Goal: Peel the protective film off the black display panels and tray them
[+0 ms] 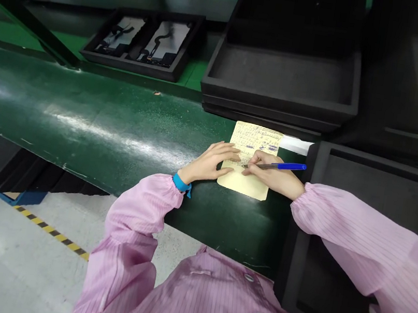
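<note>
A yellow sheet of paper [246, 184] lies on the green bench, its upper part covered with handwriting and a few dark scribbled-out spots. My right hand [271, 175] grips a pen [290, 166] with a blue cap end, and the tip points down at the written lines. Resting on the sheet's left edge is my left hand [214, 162], fingers stretched out and lying flat, holding nothing. A blue band [182, 183] circles my left wrist.
Stacked black foam trays [281, 96] stand behind the paper. Another black tray [295, 274] is at the right under my forearm. A two-compartment tray [128, 63] with flat parts and dark cables sits at the back left. A green post [36, 26] slants beside it.
</note>
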`<state>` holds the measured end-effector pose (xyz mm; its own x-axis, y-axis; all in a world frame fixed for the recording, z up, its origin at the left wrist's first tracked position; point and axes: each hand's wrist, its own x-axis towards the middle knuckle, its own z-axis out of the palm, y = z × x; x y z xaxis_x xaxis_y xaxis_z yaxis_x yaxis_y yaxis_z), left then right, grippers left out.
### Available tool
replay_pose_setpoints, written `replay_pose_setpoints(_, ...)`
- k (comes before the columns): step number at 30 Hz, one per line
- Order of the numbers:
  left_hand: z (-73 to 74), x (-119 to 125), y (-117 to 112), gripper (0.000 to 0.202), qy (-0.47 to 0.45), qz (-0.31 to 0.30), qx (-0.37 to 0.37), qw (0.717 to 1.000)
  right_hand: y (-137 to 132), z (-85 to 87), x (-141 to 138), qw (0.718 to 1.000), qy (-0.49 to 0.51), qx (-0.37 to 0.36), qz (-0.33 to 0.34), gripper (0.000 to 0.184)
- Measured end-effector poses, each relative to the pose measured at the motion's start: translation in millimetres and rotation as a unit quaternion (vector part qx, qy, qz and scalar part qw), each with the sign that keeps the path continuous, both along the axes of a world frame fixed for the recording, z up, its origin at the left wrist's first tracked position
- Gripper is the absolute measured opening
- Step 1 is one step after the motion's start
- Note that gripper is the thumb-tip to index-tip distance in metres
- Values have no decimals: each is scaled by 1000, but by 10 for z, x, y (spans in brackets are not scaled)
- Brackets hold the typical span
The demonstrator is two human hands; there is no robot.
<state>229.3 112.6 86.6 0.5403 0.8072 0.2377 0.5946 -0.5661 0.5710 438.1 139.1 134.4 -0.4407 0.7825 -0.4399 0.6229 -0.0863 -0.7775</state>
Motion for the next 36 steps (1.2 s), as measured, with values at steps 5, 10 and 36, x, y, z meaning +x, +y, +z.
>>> replay_pose_setpoints(5,-41,-47,75,29,15,-17,-77,997,-17,-11,-11,1000,-11,23,17,9)
replay_pose_setpoints(10,-58,-59,76,29,11,-19,-71,997,-11,14,17,992,-40,119,19,4)
replay_pose_setpoints(36,-117,234,-138,33,59,62,-8,996,-154,178,73,884,-257,338,197,21)
